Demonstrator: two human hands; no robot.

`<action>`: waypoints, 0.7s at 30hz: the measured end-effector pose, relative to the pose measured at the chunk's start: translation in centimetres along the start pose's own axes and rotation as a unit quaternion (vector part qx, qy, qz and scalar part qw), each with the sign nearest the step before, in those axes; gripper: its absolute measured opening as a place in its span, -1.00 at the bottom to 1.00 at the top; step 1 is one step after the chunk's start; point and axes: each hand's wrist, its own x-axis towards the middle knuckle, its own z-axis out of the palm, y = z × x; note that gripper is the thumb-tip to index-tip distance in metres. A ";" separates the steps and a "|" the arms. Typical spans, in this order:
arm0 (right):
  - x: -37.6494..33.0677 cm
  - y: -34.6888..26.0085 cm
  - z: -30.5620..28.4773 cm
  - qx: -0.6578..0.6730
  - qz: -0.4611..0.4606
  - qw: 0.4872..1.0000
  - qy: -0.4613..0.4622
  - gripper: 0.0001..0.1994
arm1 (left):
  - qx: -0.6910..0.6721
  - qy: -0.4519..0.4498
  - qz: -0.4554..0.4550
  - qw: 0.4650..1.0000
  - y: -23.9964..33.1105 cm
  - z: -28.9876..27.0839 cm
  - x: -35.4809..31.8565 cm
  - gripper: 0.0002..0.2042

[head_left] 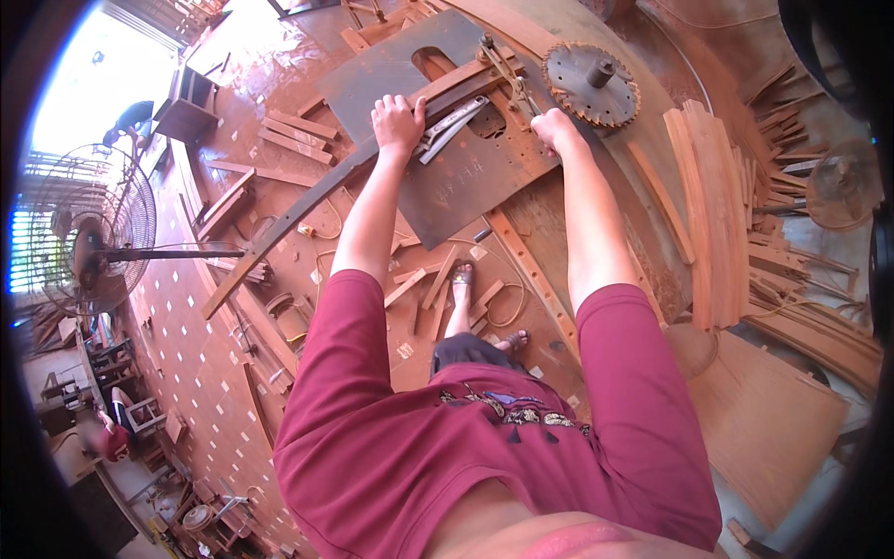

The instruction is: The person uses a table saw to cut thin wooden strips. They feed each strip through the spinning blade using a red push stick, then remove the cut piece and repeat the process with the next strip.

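A long wooden bar [312, 197] slants across a dark metal machine table [452, 191] and juts past its left side. My left hand [398, 127] lies over this bar with its fingers curled across the top. To the right, my right hand [556, 131] is closed beside a metal clamp assembly [503, 63] with bolts and rods; what sits inside the fingers is hidden. Metal wrenches [451, 130] rest on the table between my hands. Just beyond my right hand, a large round toothed saw blade [590, 86] lies flat with a dark cylindrical piece at its centre.
A standing fan [93, 247] is at the left. Wood offcuts [298, 135] litter the tiled floor around my feet. Long planks [705, 214] and a broad board [778, 424] are stacked on the right. Other people are at the far left, one in a red top [114, 440].
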 end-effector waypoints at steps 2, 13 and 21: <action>-1.0 0.4 -0.2 0.015 -0.005 1.000 -0.001 -0.77 | 0.007 0.001 -0.006 1.000 0.4 -0.6 -0.9 -0.48; -12.0 13.9 -3.4 0.089 0.041 0.993 -0.062 -0.74 | -0.011 -0.014 -0.007 1.000 10.6 -6.2 -13.7 -0.55; -22.1 24.2 -5.7 0.181 0.055 0.980 -0.067 -0.81 | -0.046 -0.023 0.004 0.999 18.5 -11.6 -24.6 -0.60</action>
